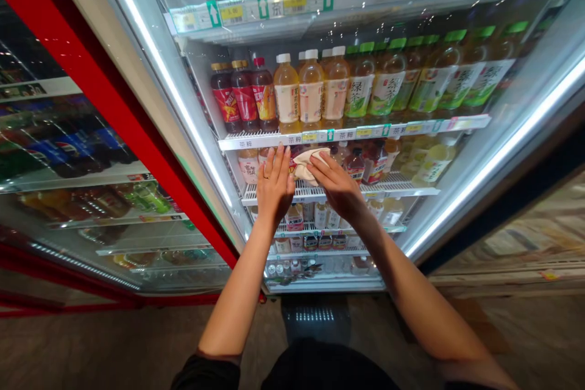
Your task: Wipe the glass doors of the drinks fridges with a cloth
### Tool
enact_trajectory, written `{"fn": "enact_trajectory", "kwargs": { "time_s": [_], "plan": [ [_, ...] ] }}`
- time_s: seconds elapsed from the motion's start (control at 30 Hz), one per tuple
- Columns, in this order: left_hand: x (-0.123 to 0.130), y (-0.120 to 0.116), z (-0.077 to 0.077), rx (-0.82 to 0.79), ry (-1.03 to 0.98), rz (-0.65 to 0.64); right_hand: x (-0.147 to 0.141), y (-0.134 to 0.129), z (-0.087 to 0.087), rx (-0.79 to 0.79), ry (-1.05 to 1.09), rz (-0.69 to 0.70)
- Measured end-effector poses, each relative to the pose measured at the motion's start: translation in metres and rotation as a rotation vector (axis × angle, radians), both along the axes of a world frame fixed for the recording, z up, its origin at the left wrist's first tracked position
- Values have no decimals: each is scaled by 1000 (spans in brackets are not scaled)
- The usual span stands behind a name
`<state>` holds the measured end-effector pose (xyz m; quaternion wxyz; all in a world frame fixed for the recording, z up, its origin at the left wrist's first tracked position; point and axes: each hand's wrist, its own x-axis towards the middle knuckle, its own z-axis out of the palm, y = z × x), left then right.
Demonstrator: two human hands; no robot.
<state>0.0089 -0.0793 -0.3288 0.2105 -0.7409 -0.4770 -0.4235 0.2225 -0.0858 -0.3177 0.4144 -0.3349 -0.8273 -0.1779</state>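
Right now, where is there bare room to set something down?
A narrow strip of wire shelf right of the right hand, between the pale bottles and its front edge; I can't tell whether glass covers it. Bare floor lies left of the left forearm, below the red frame. Crowded: the shelf above the cloth, its green-capped bottles close together.

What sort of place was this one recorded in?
Probably a shop's drinks section: a lit cooler holds rows of bottled drinks, yellow price tags sit on its shelf edges, and a red-framed cooler stands alongside.
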Motion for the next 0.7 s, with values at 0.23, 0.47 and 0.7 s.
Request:
{"fn": "enact_trajectory", "kwargs": {
  "time_s": [0.23,0.47,0.7],
  "plan": [
    [6,0,12,11,21,-9,-2,0,2,-22,36,59],
    [5,-1,17,-19,47,-58,3,1,-3,-63,78,-21],
    [9,-2,13,32,68,-67,9,2,-10,-66,44,14]
  ]
}}
